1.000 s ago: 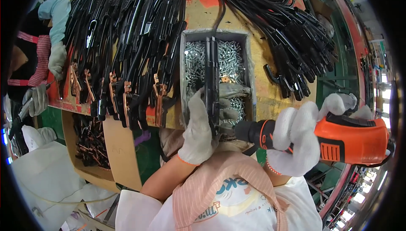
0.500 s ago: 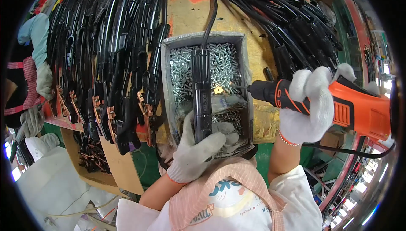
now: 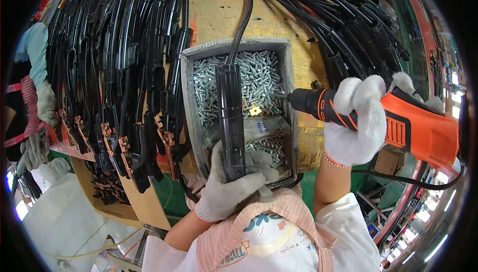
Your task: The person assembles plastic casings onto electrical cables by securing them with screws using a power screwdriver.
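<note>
My white-gloved left hand [image 3: 224,192] is closed round the lower end of a black tubular handle [image 3: 230,117]. A black cable [image 3: 244,23] runs from the handle's upper end toward the far side. Beneath it stands a grey box [image 3: 293,137] holding many silver screws [image 3: 260,75], a small yellow metal piece [image 3: 255,110] and a clear plastic bag [image 3: 264,126]. My gloved right hand [image 3: 356,122] grips an orange and black power screwdriver [image 3: 420,130]. Its nose points left at the box's right rim, apart from the handle.
Black cables with handles and copper clamp parts [image 3: 124,145] crowd the left side of the worktable [image 3: 211,10]. More black handles [image 3: 358,43] lie at the far right. A cardboard box [image 3: 149,197] stands lower left. At the far left a co-worker's gloved hand [image 3: 46,103] shows.
The handle and my left hand have shifted slightly left and toward me. My right hand with the power screwdriver has moved slightly left. The whole view has also shifted a little.
</note>
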Motion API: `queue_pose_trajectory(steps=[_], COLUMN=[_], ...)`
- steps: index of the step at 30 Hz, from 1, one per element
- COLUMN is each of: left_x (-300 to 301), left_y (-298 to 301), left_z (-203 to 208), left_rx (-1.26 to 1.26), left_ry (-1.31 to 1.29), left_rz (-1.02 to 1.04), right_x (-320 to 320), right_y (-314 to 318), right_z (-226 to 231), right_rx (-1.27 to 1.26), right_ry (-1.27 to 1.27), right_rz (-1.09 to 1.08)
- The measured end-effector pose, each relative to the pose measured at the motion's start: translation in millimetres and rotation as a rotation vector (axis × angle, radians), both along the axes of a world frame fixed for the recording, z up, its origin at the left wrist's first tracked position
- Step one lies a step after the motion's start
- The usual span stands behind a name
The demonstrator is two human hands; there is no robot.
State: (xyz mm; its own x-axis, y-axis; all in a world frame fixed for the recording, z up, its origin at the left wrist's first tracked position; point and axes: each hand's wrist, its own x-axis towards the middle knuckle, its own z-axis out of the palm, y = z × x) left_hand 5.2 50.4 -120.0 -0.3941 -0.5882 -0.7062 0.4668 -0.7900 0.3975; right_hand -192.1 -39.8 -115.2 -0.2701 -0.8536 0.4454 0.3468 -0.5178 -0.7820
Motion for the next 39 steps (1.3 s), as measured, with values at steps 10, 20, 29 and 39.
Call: queue_pose_trajectory(steps=[10, 20, 29, 39], left_x=[-3.6, -4.7, -2.1, -5.8], left_y=[-0.9, 16.1, 21.7, 21.2], left_z=[4.0, -16.0, -28.0, -24.1], left_rx=[0.016, -0.275, -0.386, -0.362], left_ry=[0.005, 0.052, 0.118, 0.113], left_rz=[0.075, 0.105, 0.114, 0.149], right_x=[-10.4, -12.2, 9.9, 24.8], right_y=[7.9, 36.5, 62.3, 72.4], right_z=[4.8, 63.9, 50.0, 46.6], right_rx=[-0.096, -0.149, -0.099, -0.113], right_ry=[0.092, -0.284, -0.443, -0.336], right_rz=[-0.042, 0.07, 0.118, -0.048])
